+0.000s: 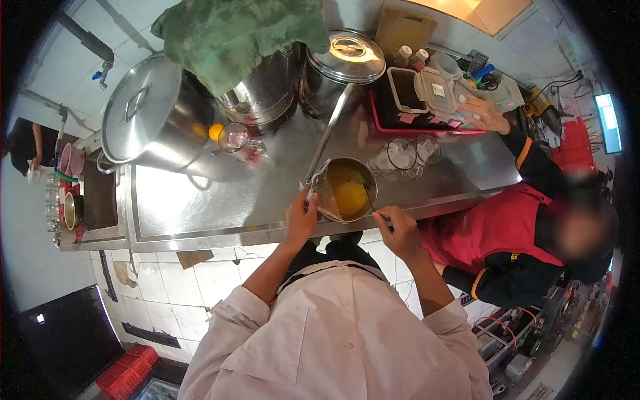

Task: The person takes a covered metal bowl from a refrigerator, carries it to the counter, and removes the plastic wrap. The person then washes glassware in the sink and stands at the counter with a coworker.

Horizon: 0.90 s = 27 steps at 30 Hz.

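Note:
A round metal pot [372, 175] holding yellow-orange liquid [349, 192] stands near the counter's front edge. Clear plastic film [325, 199] covers its left side. My left hand [301, 217] is closed at the pot's left rim, fingers on the film's edge. Right beside those fingers lies the lower end of a long metal handle [330, 130], which slants away towards the back. My right hand [400, 230] is closed around a thin-handled utensil [369, 198] that dips into the liquid; its lower end is hidden.
Glass mugs [402, 155] stand right of the pot, a glass jug [235, 138] and orange fruit [216, 131] to the left. Behind are a large lidded stockpot [143, 113], a green cloth [240, 40] and a red-edged tray [377, 120]. A co-worker in a red apron [493, 220] reaches over the tray.

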Each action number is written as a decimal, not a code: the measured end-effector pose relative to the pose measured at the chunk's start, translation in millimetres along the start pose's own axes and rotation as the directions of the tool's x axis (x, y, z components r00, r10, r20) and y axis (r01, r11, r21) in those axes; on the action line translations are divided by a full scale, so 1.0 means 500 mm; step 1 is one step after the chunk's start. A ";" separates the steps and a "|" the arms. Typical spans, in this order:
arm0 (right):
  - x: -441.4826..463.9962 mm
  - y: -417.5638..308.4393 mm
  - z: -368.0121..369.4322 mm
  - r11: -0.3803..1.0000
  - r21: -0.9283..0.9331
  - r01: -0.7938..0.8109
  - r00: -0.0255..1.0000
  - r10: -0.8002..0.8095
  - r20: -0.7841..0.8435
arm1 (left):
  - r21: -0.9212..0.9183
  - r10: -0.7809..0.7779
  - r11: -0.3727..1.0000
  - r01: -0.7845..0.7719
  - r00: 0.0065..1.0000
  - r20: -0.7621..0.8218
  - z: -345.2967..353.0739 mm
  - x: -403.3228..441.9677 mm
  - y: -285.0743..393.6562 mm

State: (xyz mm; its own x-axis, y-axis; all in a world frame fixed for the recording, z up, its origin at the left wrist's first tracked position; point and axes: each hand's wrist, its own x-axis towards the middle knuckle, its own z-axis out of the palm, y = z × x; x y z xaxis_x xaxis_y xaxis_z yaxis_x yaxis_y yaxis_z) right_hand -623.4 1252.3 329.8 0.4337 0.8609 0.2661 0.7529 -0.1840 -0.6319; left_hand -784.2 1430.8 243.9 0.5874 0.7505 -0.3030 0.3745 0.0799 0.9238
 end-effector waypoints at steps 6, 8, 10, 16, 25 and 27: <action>-0.031 -0.044 0.019 0.996 0.078 -0.050 0.997 0.054 -0.057 | 0.053 0.089 0.995 -0.086 0.994 -0.069 0.012 0.024 -0.065; -0.043 -0.057 0.028 0.994 0.087 -0.067 0.996 0.073 -0.060 | 0.023 0.105 0.994 -0.104 0.993 -0.060 0.011 0.025 -0.068; -0.047 -0.066 0.031 0.992 0.095 -0.082 0.994 0.089 -0.064 | 0.018 0.078 0.997 -0.077 0.996 -0.039 0.003 0.018 -0.043; -0.039 -0.058 0.022 0.999 0.033 0.040 0.993 -0.037 -0.108 | 0.051 0.063 0.997 -0.062 0.998 -0.001 -0.006 0.032 -0.049; 0.028 0.012 0.040 0.983 -0.086 0.164 0.987 -0.163 0.015 | 0.065 0.001 0.998 -0.009 0.992 0.124 -0.025 0.036 -0.025; 0.024 0.008 0.036 0.962 -0.132 0.240 0.971 -0.235 0.047 | 0.054 -0.003 0.999 -0.004 0.993 0.121 -0.021 0.038 -0.032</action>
State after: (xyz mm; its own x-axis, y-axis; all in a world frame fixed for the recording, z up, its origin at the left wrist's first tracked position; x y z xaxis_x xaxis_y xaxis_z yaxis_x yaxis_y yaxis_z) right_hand -624.0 1270.4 317.3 0.2203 0.9015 0.3726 0.8936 -0.0333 -0.4477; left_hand -786.6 1450.5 225.6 0.6684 0.6657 -0.3317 0.4105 0.0417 0.9109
